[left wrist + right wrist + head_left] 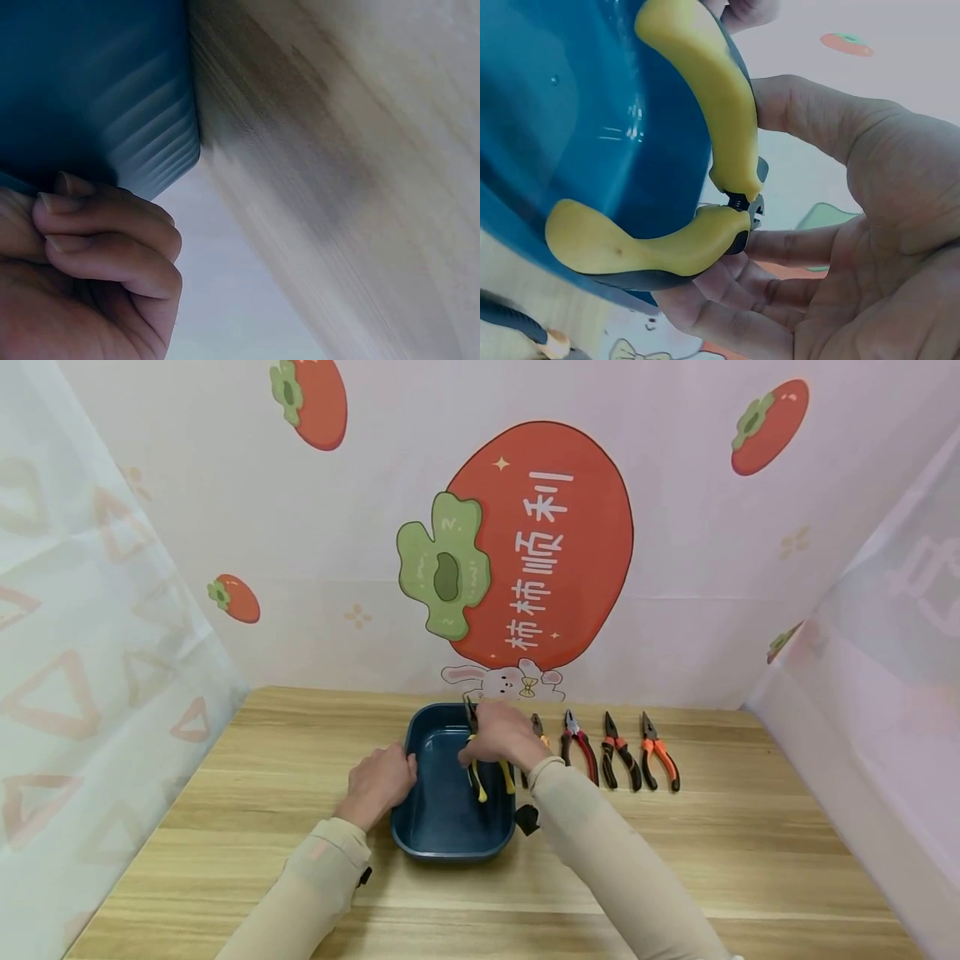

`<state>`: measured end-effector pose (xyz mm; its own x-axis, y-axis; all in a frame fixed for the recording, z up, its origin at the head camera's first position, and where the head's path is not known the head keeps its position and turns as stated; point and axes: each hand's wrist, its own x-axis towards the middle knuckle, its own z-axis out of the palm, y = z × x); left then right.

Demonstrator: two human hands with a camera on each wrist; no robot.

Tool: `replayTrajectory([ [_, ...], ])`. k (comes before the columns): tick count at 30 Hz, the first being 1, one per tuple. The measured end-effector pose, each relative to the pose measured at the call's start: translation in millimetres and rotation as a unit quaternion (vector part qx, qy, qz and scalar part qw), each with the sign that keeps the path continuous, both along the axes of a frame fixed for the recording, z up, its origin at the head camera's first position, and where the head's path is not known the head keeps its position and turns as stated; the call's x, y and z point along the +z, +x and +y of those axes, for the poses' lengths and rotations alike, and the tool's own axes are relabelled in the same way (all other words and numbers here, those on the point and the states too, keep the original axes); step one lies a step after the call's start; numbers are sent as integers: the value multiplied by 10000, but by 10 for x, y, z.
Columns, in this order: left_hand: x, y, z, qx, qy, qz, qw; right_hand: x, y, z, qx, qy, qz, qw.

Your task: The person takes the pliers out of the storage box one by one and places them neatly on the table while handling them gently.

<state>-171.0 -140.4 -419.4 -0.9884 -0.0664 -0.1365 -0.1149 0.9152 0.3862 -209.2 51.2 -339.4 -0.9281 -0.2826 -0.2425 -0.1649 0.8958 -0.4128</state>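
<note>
My left hand (381,785) grips the left rim of a dark blue rectangular tub (444,835). In the left wrist view its fingers (112,240) curl at the edge beside the ribbed outer wall. My right hand (504,735) holds pliers with yellow-and-black handles (720,105) over the tub's right half. Thumb and fingers take the pliers from both sides near the pivot. Their handles are spread and point toward the tub's near side, while the nose points away. The right hand hides part of the pliers in the head view.
Right of the tub several pliers stand in a row: one partly hidden by my right arm, then red-and-black pliers (579,747), black-and-orange pliers (619,752) and orange-handled pliers (660,756). A printed cloth wall (675,643) rises behind the wooden table (720,860).
</note>
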Motion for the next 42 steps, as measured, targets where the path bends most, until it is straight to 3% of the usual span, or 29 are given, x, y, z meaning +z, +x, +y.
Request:
replayTrajectory([
  [15,-4,2,9,-19,-84,93,9999,191,141,421,-25,22,416,9991],
  [33,-10,14,18,-24,-138,128,9998,115,196,1090,-257,-10,565,9981],
  [42,-17,7,15,-18,-142,128,9998,-14,171,1485,-311,-52,642,9974],
])
